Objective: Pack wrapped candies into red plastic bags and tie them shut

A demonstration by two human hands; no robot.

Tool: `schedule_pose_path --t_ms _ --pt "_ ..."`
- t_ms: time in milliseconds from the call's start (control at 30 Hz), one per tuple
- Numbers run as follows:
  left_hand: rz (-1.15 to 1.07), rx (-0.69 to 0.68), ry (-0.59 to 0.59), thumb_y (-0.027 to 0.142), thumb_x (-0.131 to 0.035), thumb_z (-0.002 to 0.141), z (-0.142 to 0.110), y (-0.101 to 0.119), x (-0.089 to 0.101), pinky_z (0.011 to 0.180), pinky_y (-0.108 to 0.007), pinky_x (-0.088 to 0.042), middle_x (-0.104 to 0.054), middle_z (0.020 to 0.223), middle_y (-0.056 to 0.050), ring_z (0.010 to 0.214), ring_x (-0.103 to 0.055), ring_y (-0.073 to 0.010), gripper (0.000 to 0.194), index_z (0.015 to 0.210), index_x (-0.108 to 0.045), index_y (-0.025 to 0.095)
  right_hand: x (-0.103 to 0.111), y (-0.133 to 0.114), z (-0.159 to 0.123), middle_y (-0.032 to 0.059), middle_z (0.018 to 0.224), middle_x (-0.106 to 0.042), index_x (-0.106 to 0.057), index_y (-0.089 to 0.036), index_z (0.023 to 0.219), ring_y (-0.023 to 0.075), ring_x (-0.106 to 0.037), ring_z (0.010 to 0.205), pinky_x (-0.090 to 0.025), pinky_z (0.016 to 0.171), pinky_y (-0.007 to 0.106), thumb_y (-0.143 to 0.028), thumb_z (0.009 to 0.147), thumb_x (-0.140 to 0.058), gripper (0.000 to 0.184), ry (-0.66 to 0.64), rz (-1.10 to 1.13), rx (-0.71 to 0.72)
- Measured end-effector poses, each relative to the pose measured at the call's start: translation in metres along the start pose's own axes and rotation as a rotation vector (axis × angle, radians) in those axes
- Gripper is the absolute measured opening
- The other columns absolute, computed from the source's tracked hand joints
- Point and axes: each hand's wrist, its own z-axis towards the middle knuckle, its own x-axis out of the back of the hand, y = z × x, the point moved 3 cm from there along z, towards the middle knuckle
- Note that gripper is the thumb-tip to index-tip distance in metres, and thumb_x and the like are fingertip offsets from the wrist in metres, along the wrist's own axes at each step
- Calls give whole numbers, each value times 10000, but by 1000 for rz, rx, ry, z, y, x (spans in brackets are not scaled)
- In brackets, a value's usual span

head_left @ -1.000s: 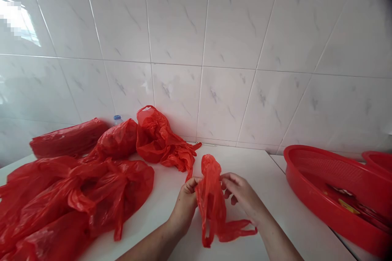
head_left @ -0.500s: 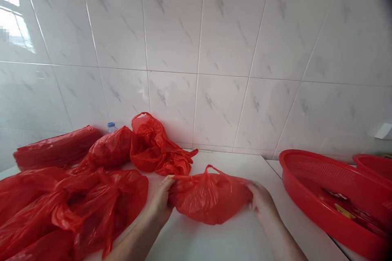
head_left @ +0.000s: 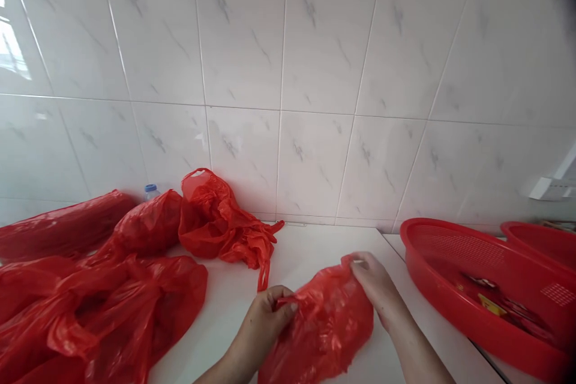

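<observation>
A thin red plastic bag [head_left: 330, 318] is stretched between my two hands over the white tabletop, its lower part hanging toward me. My left hand [head_left: 270, 324] pinches one corner between thumb and fingers. At the bag's upper right corner, my right hand [head_left: 369, 279] grips the edge. Behind my left hand lies a crumpled heap of red plastic bags [head_left: 220, 222], with a loose strap trailing toward that hand. What the held bag contains, if anything, cannot be made out.
Large red bags [head_left: 121, 306] spread over the left side. Behind them lie a filled red bag [head_left: 146, 225], a long red bundle [head_left: 67, 222] and a blue-capped bottle [head_left: 151, 191]. At right stands a red perforated basket [head_left: 436, 282] holding small packets [head_left: 491, 305]. A tiled wall [head_left: 315, 72] rises behind.
The bag has gone from a wide, level stretch to a tilted one, with its right corner higher. My left hand has moved right and lower, closer to my right hand. The view has shifted slightly.
</observation>
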Motion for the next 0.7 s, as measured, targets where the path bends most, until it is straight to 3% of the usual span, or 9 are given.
schedule_pose_path --t_ms 67,133,200,300,367,433,567,700 --pt "-77 8 48 467 -632 761 2 -2 1 518 -231 -376 -548 561 31 491 -490 -111 306 720 -533 181 12 -22 -14 81 1188 -576 -557 -241 1093 258 -542 1088 -449 826 337 -345 702 -604 407 193 -130 162" --pt "-152 12 69 496 -644 757 2 -2 1 540 -225 -388 -574 609 29 529 -516 -111 334 759 -516 187 14 -47 -38 62 1172 -592 -572 -254 1078 238 -548 1080 -449 828 313 -356 753 -566 340 297 -214 348" --pt "-205 24 63 491 -665 750 -1 0 -1 545 -223 -395 -590 631 21 544 -529 -113 340 763 -518 185 -1 -64 -62 35 978 -645 -593 -248 949 193 -598 898 -459 723 267 -397 833 -495 212 167 -223 478" --pt "-328 59 26 441 -687 757 -6 3 -6 580 -243 -431 -638 699 -24 601 -576 -137 302 792 -561 168 -39 -65 -80 -3 773 -620 -559 -231 818 140 -564 701 -425 638 233 -343 912 -371 238 -155 -349 583" --pt "-435 62 50 398 -690 764 -6 2 -6 615 -264 -458 -664 755 -52 644 -607 -158 266 825 -591 159 -57 -48 -75 -4 745 -620 -535 -223 789 137 -550 660 -383 596 237 -276 913 -336 240 -240 -564 536" --pt "-495 33 128 382 -683 766 -2 -1 1 619 -265 -466 -672 785 -57 654 -617 -161 251 855 -603 162 -61 -23 -60 5 772 -651 -544 -223 799 152 -574 673 -339 574 246 -243 863 -401 158 -258 -805 435" --pt "-449 -39 293 420 -686 736 10 -11 23 591 -241 -456 -662 789 -38 653 -611 -150 298 875 -599 171 -34 21 -33 13 782 -673 -576 -219 756 172 -599 675 -293 554 250 -171 695 -544 83 -259 -1028 270" --pt "-288 -77 385 459 -622 766 18 -15 38 574 -272 -463 -647 765 -44 644 -614 -174 316 868 -589 162 1 33 -23 -9 910 -627 -549 -241 839 118 -557 650 -299 517 218 -63 660 -458 268 -223 -901 265"
